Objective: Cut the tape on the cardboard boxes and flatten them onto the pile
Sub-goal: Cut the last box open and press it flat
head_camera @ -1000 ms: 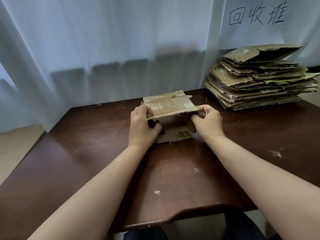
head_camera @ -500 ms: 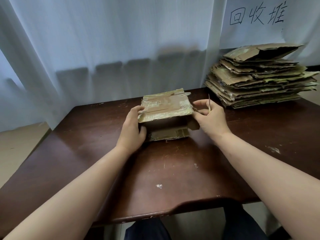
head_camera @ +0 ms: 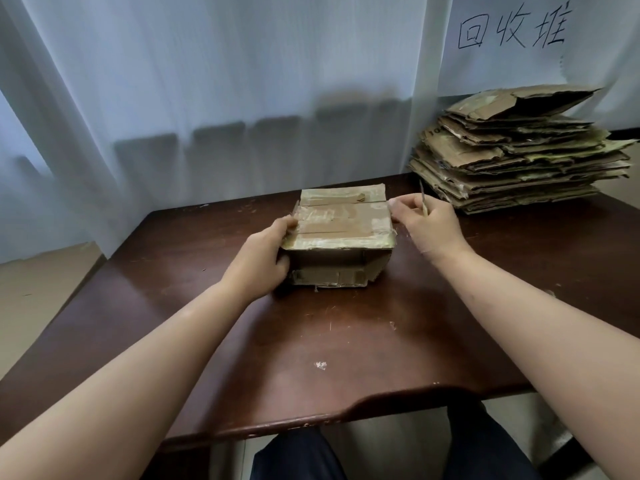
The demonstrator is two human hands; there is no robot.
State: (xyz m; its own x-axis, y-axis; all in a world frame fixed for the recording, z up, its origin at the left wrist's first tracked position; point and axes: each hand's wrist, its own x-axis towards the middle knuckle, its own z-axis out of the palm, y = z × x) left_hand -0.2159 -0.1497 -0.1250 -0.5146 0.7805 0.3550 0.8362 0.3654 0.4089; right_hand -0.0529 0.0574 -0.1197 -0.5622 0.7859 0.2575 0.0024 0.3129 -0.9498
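worn taped box point(head_camera: 341, 226) gripped by left hand point(head_camera: 261, 256); right hand point(head_camera: 427, 225) pinches, perhaps, a blade point(head_camera: 423, 199).

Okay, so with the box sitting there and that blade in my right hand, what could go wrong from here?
The thin blade points up from your right hand, whose fingertips also touch the cardboard box; it could slip.

Your left hand grips the box's side, so a cut running leftward might reach those fingers.

The tape looks layered and wrinkled, so the blade may snag.
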